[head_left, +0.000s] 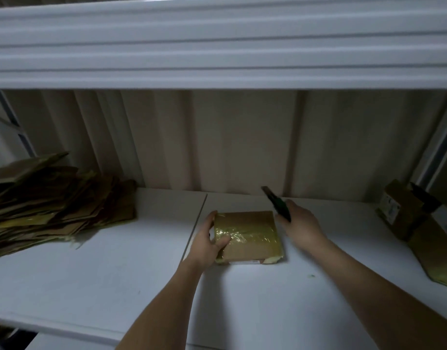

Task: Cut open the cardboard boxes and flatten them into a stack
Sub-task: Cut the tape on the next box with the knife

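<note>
— Why is my left hand (209, 238) clamped on that taped box (249, 236)?

— To pin it flat on the bench (116, 274), mid-surface, so it won't skid under the blade. My right hand (299, 227) grips the utility knife (278, 205), raised just beside the box's far corner.

— And the flattened stack (53, 200)?

— Well apart on the left; uncut boxes (414, 218) wait on the right.

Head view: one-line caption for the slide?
Left hand steadies a taped box while the right hand holds a knife beside it.
</note>
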